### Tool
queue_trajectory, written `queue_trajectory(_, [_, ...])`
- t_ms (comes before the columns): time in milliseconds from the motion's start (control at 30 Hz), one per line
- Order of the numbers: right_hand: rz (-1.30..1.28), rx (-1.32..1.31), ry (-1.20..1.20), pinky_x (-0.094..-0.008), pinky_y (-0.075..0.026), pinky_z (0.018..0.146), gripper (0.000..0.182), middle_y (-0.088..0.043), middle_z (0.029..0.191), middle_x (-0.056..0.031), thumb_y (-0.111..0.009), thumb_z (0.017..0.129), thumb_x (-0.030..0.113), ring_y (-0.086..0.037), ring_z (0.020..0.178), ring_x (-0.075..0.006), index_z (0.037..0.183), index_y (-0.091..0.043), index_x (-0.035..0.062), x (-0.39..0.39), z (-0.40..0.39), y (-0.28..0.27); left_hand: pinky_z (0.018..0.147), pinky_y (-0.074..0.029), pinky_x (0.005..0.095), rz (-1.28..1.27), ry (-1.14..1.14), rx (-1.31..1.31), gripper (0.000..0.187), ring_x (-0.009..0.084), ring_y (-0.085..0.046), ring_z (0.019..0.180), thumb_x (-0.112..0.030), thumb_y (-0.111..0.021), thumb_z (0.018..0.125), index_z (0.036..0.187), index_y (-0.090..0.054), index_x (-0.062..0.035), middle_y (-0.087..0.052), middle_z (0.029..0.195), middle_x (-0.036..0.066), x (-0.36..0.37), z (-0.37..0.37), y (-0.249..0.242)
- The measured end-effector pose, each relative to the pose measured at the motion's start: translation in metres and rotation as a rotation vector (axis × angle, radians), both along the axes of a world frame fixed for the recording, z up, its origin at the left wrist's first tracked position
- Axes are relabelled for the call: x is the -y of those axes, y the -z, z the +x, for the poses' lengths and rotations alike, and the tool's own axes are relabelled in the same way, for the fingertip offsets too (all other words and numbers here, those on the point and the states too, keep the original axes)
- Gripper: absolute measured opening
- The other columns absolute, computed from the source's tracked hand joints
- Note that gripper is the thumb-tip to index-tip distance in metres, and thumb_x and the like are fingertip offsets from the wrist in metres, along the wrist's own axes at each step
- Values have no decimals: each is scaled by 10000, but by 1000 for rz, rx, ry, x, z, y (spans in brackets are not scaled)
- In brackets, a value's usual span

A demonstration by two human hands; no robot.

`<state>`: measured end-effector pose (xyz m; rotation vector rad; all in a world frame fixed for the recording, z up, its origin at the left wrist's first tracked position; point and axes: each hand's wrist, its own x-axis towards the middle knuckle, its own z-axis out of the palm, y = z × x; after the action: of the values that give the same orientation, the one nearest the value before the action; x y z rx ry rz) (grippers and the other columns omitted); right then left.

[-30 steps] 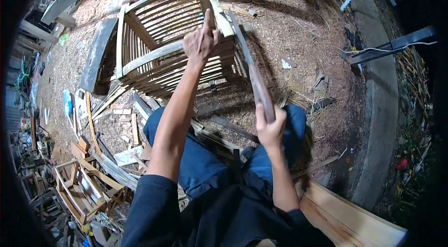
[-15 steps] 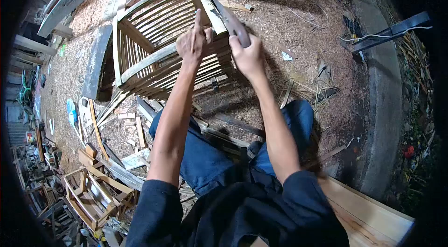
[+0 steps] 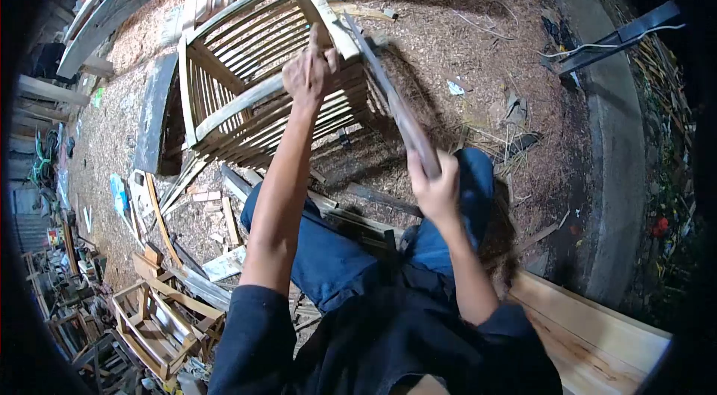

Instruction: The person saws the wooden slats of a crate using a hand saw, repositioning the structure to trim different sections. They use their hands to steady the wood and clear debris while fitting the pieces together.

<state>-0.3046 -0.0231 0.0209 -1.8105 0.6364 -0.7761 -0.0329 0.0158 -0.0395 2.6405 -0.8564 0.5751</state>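
Note:
A slatted wooden chair [image 3: 239,106] lies on its side in front of me, its curved rails and slats facing up. At its near right corner my left hand [image 3: 308,74] grips the frame, index finger stretched forward along the wood. My right hand [image 3: 435,186] is closed around the grip of a long, narrow handsaw [image 3: 398,107]. The blade slants up and left, its far part right beside the outer edge of the chair's end board [image 3: 323,8]. The blade is slightly blurred.
Wood shavings cover the ground [image 3: 478,59]. A dark board [image 3: 155,115] leans left of the chair; offcuts lie near my knees. A small wooden frame [image 3: 153,331] stands at lower left, and a pale plank [image 3: 597,328] at lower right. A metal post [image 3: 624,38] juts in from the right.
My right hand has drawn the handsaw back toward my body and slightly right, so more of the blade shows. My left hand stays on the chair.

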Motion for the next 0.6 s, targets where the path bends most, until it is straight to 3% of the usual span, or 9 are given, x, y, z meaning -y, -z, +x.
queue_trajectory(67, [-83,53,84,-367,-408,473,192,-518,527,-166,-642,832,147,-580,469,-242,745,-630,-24,-2,5,4,490,-472,395,-35,-56,-115,459,244,-616,503,-432,-544,841,1204,-570,-152,-624,584,118,-1,5,3])
queue_trajectory(133, [-109,-119,75,-381,-394,463,250,-512,524,-185,-642,830,171,-560,447,-272,683,-595,-25,13,37,4,451,-425,376,7,7,-35,357,229,-589,471,-469,-532,878,875,-613,-121,-589,541,89,3,11,16])
queue_trajectory(200, [-74,-51,92,-377,-375,447,303,-505,503,-184,-649,824,192,-536,430,-279,621,-561,-16,28,67,1,443,-407,370,-6,17,47,377,215,-569,455,-467,-523,887,776,-608,-117,-584,533,94,2,4,8])
queue_trajectory(233, [-70,-88,69,-368,-381,447,273,-521,514,-182,-646,821,172,-545,436,-283,636,-573,-15,28,62,0,555,-462,459,13,-5,-128,340,346,-635,625,-444,-513,877,887,-643,-130,-636,666,168,2,1,0])
queue_trajectory(267, [-57,-131,39,-359,-387,447,243,-537,525,-180,-644,817,152,-554,442,-286,650,-585,-15,23,55,1,472,-418,394,28,-1,-2,370,229,-577,473,-466,-514,893,764,-606,-131,-583,536,91,2,3,10])
queue_trajectory(333, [-86,-67,-16,-339,-408,447,172,-562,545,-160,-637,812,107,-570,449,-258,699,-613,-20,-7,13,-13,480,-428,373,-165,78,333,349,231,-587,497,-458,-528,889,775,-611,-140,-574,532,72,-3,12,30])
queue_trajectory(433, [-254,20,95,-353,-387,434,167,-541,538,-162,-638,815,102,-567,443,-253,708,-587,-17,-23,-24,-6,452,-424,372,-54,19,171,287,228,-576,478,-402,-526,900,811,-622,-147,-565,534,63,1,13,20])
queue_trajectory(533, [-65,-110,69,-367,-371,432,207,-532,531,-178,-647,816,116,-569,448,-292,681,-562,-16,-11,6,-21,427,-416,383,1,29,112,262,232,-570,456,-366,-511,911,830,-628,-145,-585,553,80,-1,13,24])
queue_trajectory(600, [-81,-73,112,-378,-357,430,286,-505,520,-189,-660,821,148,-549,441,-326,631,-520,-16,-3,23,-24,425,-420,392,20,8,83,219,226,-576,457,-320,-499,923,899,-651,-165,-611,578,97,3,15,21])
